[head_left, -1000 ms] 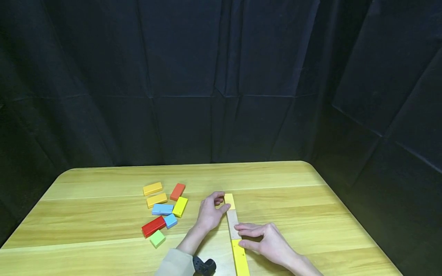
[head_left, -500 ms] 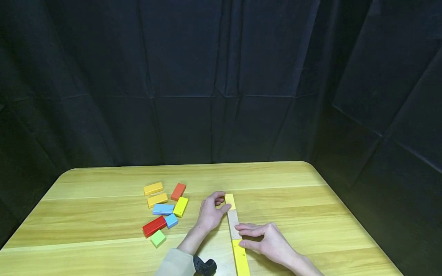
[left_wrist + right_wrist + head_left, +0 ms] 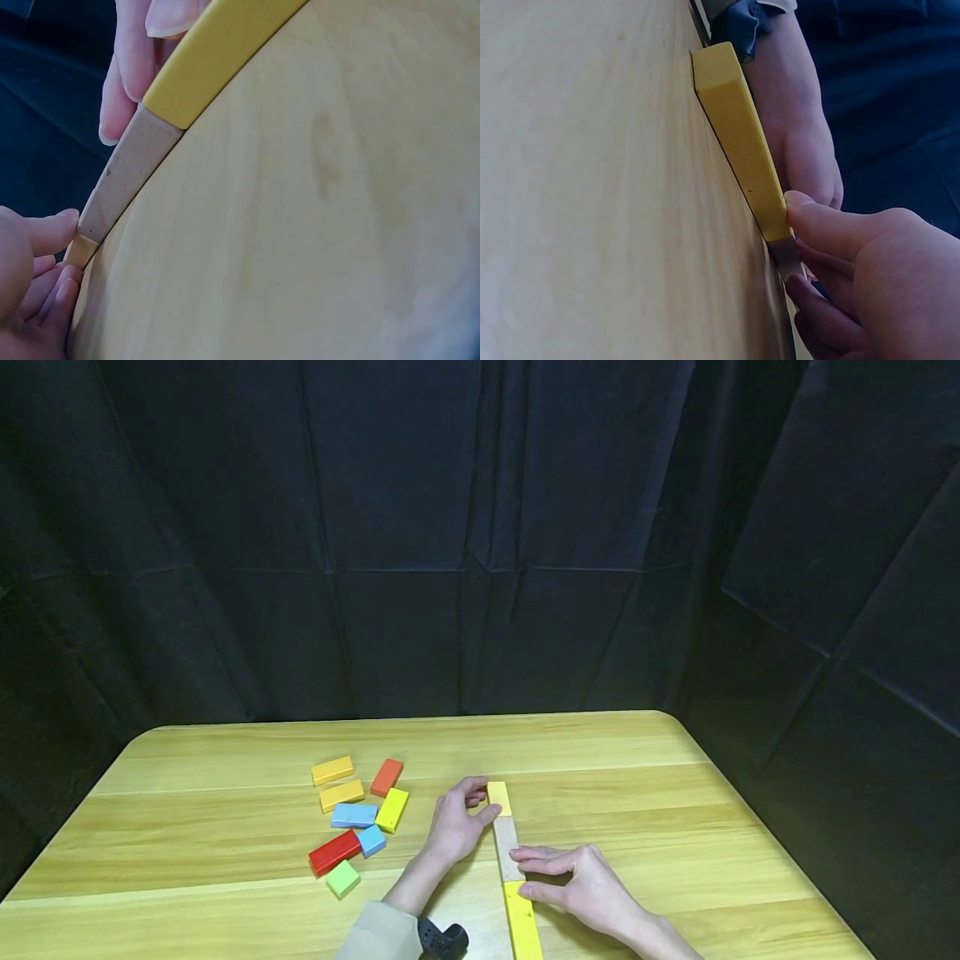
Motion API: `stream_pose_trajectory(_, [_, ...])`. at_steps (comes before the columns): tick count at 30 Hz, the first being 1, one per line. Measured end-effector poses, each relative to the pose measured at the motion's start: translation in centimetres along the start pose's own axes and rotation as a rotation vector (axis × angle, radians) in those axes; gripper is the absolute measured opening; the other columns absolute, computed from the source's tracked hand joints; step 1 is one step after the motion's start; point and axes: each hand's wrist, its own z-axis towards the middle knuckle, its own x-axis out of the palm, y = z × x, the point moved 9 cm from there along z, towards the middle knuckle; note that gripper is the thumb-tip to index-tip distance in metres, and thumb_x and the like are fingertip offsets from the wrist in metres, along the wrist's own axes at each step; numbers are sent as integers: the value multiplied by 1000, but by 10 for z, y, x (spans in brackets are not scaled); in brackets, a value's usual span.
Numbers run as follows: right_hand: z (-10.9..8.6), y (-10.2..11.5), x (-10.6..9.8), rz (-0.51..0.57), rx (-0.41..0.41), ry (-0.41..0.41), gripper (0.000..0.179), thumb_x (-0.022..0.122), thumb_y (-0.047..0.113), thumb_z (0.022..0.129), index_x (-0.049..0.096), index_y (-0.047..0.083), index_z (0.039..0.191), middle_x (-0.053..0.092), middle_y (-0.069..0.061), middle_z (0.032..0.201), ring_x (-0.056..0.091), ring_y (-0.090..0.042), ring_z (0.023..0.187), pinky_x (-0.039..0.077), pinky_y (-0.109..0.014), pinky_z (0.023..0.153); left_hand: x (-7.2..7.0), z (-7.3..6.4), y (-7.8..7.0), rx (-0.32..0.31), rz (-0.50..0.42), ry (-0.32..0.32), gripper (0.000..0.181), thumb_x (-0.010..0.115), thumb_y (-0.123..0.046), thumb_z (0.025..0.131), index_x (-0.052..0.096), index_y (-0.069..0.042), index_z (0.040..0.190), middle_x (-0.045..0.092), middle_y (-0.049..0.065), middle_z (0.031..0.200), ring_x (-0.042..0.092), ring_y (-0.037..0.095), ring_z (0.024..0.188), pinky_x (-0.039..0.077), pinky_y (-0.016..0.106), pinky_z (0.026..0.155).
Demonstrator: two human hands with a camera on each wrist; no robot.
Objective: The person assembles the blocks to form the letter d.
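A straight row of blocks runs away from the person in the head view: a long yellow block [image 3: 522, 920] nearest, a bare wooden block [image 3: 507, 848] in the middle, a pale yellow block [image 3: 498, 798] at the far end. My left hand [image 3: 455, 824] pinches the far block, thumb by its joint with the wooden one and fingers curled at its end. From the right, my right hand [image 3: 577, 885] rests its thumb on the long yellow block and its extended fingers on the wooden block. The right wrist view shows the long yellow block [image 3: 739, 139] lying flush on the tabletop.
Loose blocks lie left of the hands: two orange blocks [image 3: 333, 770], a red-orange block [image 3: 387, 777], a yellow block [image 3: 392, 811], two blue blocks [image 3: 354, 815], a red block [image 3: 334, 852] and a green block [image 3: 343, 879]. Dark curtains [image 3: 480, 635] hang behind the wooden table [image 3: 675, 827].
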Motion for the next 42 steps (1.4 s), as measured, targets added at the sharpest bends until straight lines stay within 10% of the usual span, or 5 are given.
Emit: stream_pose_trajectory(42, [-1,-2,1,20,25,16,35,77,45,84,78,19,109,69,15,123,62,-16,122,43,-23,106,-52,-35,-9,52,-7,79,39,73,-5,88,63,4,125,67,21,121,65,35,110,53,46,98])
